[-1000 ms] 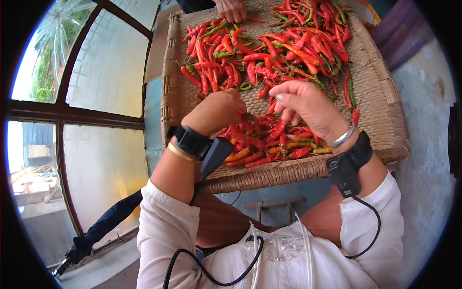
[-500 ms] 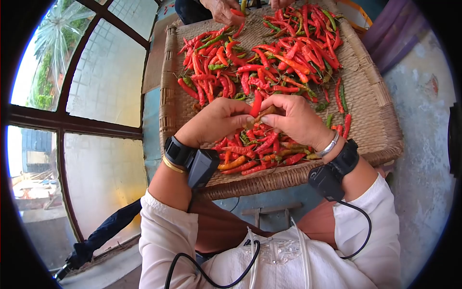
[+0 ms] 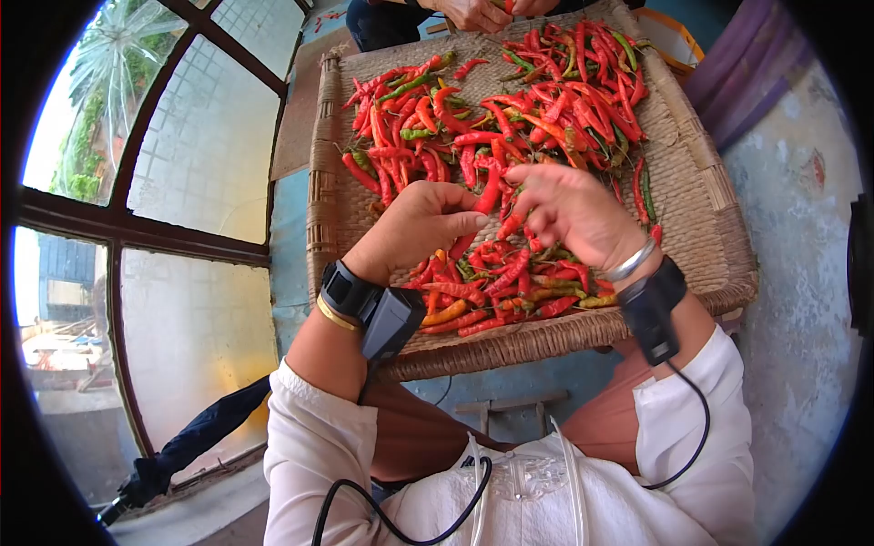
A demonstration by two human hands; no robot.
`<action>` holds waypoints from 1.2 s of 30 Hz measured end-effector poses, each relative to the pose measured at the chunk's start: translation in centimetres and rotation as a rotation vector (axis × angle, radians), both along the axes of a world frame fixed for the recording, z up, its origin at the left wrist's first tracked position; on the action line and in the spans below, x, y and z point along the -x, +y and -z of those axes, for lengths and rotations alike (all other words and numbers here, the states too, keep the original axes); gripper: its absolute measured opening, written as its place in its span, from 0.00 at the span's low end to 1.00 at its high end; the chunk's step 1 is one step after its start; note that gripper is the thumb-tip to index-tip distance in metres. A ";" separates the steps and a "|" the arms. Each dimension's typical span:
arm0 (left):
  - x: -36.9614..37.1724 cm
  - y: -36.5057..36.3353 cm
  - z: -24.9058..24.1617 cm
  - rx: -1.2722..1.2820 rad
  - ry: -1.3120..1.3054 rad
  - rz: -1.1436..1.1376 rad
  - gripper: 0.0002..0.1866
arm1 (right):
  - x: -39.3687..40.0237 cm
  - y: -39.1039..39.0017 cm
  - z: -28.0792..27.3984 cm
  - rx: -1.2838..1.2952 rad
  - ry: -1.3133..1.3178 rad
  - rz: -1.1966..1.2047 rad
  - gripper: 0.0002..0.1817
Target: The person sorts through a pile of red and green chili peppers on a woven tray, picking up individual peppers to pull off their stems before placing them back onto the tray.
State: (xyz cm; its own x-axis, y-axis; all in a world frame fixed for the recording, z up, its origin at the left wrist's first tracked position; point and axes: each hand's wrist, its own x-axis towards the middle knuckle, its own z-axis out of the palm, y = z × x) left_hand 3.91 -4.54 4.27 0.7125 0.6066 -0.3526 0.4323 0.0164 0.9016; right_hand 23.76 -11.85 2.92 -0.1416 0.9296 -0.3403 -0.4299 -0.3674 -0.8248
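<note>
A red chili pepper is pinched between the thumb and fingers of my left hand, over the near middle of a woven tray. To its right, my right hand is raised above the peppers, its fingers apart and somewhat blurred. I make out nothing held in it. Below my hands lies a near pile of chili peppers, mostly red with some orange and green. A larger heap of peppers spreads over the far part of the tray.
Across the tray, another person's hands hold a small reddish thing. A paned window stands at left, with a dark folded umbrella below it. An orange-rimmed container and purple cloth are at far right.
My right hand has come away from the pepper and moved right, its fingers opening. My left hand keeps hold of the red pepper. The other person's hands have drawn back towards the far edge.
</note>
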 end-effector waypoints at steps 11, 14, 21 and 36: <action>-0.7 -0.8 1.0 -0.203 0.083 0.228 0.09 | 1.1 -0.3 -0.6 -0.132 -0.546 -0.023 0.07; -0.1 -0.2 2.1 -0.323 0.156 0.218 0.10 | -0.5 0.2 -0.3 -0.126 -0.522 0.070 0.07; 0.9 0.1 3.4 -0.380 0.242 0.375 0.10 | -3.7 0.9 -0.4 -0.175 0.084 0.585 0.09; 0.6 -0.2 3.6 -0.601 0.493 0.813 0.11 | 0.2 0.3 1.1 -0.040 -0.290 -0.066 0.14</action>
